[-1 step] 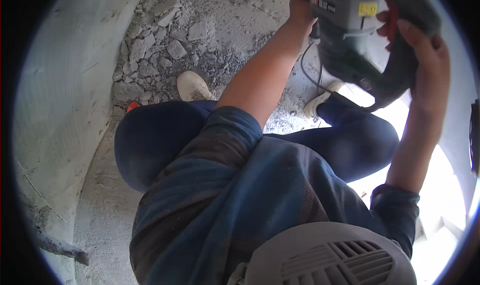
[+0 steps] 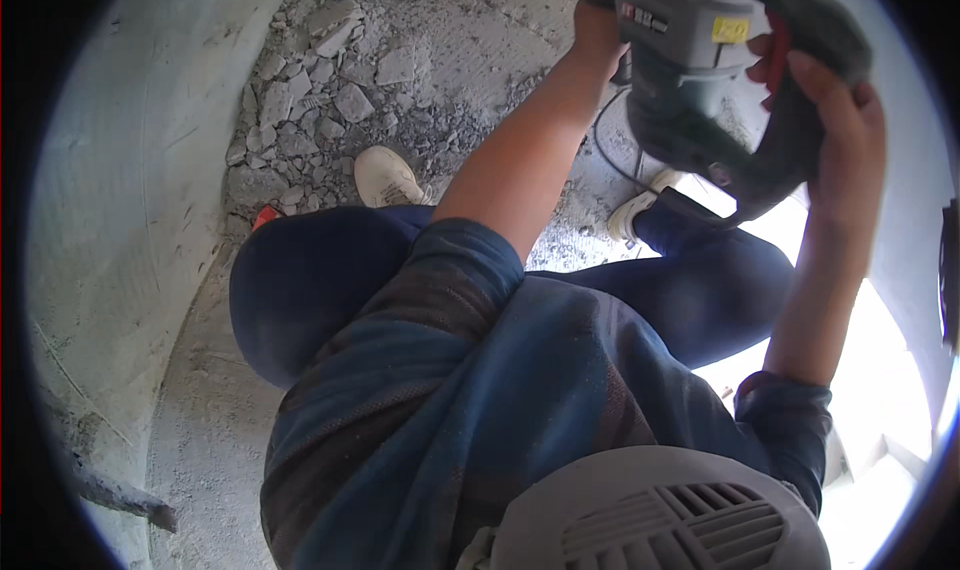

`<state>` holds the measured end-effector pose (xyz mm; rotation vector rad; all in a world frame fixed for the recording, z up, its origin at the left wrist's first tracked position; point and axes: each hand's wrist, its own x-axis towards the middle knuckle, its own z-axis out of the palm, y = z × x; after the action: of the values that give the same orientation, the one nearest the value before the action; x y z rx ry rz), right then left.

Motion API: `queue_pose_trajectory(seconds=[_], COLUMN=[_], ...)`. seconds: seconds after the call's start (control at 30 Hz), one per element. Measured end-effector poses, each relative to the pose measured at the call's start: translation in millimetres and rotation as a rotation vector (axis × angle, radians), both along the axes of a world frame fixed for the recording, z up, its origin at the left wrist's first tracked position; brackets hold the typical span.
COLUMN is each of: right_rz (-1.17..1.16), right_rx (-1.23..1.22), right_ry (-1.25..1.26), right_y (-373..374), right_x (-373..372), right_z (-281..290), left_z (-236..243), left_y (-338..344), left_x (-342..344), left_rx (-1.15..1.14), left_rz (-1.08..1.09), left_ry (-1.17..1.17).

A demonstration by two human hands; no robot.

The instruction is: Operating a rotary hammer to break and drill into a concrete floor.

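Plainly, the right hand (image 2: pixel 845 120) wraps the rear handle of a green-and-grey power tool (image 2: pixel 672 110), at its red trigger (image 2: pixel 774 55); the left hand (image 2: pixel 598 32) grips its front, fingers mostly hidden from me. The tool is held up ahead of the right knee (image 2: pixel 745 280). Below, a cable (image 2: pixel 603 148) curves near the right shoe (image 2: pixel 628 220); rubble (image 2: pixel 305 115) lies beyond the left shoe (image 2: pixel 385 175), beside a pale wall (image 2: pixel 120 190).

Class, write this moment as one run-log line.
left hand: at power tool, grip partly hidden | right hand: around rear handle | rubble: between wall and left shoe
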<state>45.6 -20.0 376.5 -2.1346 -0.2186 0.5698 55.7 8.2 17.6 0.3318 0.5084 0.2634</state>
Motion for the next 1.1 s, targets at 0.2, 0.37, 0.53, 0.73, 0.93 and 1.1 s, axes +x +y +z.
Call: queue_pose_trajectory(seconds=[0.2,0.37,0.53,0.73,0.93,1.1], right_rz=[0.002,0.170,0.119,0.024,0.053,0.092], right_rx=[0.132,0.043,0.070,0.192,0.059,-0.052], right_ry=[0.199,0.203,0.077,0.120,0.245,-0.019], right_y=[-49,-76,-90,-103,-101,-94], right_x=[-8,4,1,3,-15,-12], right_z=[-47,-43,-33,-60,-81,-48], left_z=[-32,3,21,-22,-47,2], left_y=[-22,-50,-55,-39,-11,-58], left_x=[-35,-48,-32,-21,-34,-28], left_rx=[0.389,-0.492,-0.342,0.156,0.021,-0.574], left_rz=[0.119,0.317,0.195,0.063,0.146,0.316], left_ry=[0.171,-0.087,-0.081,0.090,0.031,-0.132])
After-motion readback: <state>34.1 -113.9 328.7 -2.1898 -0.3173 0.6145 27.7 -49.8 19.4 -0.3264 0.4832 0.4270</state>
